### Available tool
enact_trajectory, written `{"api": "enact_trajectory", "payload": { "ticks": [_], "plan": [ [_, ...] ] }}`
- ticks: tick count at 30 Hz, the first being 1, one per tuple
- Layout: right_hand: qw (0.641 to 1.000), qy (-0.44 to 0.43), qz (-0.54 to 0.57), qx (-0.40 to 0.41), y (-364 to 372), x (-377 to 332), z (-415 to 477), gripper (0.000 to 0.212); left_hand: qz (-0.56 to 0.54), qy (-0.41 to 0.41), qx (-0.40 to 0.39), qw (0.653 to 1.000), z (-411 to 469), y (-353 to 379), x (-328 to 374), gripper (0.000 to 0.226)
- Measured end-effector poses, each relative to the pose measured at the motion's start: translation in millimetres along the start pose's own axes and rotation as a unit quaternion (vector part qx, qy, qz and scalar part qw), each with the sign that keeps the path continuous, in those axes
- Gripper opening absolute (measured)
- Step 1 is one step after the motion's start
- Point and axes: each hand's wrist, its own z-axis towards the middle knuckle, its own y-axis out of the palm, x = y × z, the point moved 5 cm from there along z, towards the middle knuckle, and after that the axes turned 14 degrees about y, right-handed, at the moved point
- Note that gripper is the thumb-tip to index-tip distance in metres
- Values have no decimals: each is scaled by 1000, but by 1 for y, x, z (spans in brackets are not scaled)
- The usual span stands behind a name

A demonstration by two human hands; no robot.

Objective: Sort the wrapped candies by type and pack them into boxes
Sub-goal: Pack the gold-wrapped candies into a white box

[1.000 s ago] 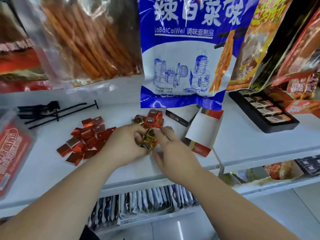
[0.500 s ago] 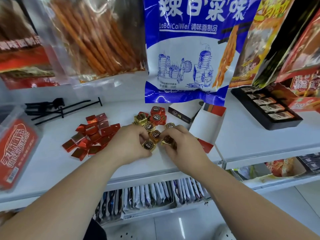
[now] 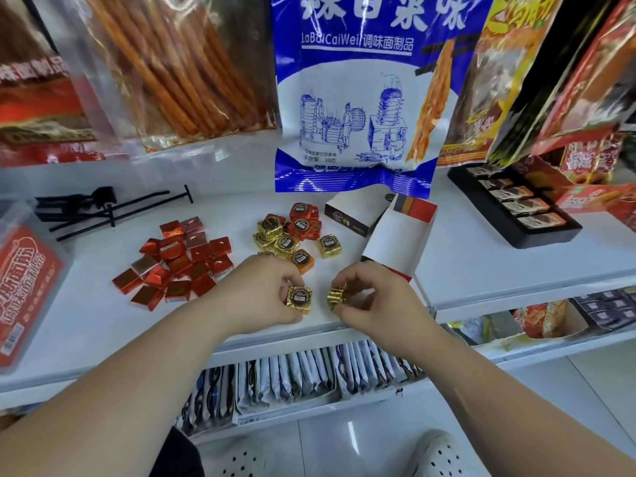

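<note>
Head view. Sorting step: one gold-wrapped candy (image 3: 300, 299) is pinched in the grip of the left hand (image 3: 261, 290), and a second gold candy (image 3: 336, 297) in that of the right hand (image 3: 375, 301), near the front edge of the shelf (image 3: 103, 321). From the hands, the mixed heap (image 3: 292, 232) lies at 12 o'clock, the red foil squares (image 3: 182, 259) at 10 and the open box (image 3: 399, 242) at 1. The next move is judged to be setting the gold pieces apart or in the box.

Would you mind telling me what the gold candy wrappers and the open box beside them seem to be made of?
The gold candy in the left hand looks wrapped in metallic foil: shiny, creased, glinting. The open box looks like paperboard: matte white inside, folded flap, printed outside.
</note>
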Motion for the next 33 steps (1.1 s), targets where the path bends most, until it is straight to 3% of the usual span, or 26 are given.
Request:
{"api": "enact_trajectory", "payload": {
  "ticks": [7, 11, 17, 24, 33],
  "plan": [
    [999, 42, 2, -14, 1, 8, 1, 32, -35, 32, -2, 999, 5, 11, 7, 35],
    [995, 10, -104, -9, 2, 3, -1, 46, -43, 30, -1, 999, 9, 11, 4, 38],
    [988, 3, -154, 8, -3, 1, -1, 35, -40, 31, -7, 999, 10, 12, 4, 38],
    [983, -8, -183, 2, -1, 5, 1, 58, -25, 55, -6, 998, 11, 10, 5, 50],
    [984, -11, -180, 1, -1, 4, 0, 41, -12, 85, 68, 994, 12, 5, 12, 29]
  ]
}}
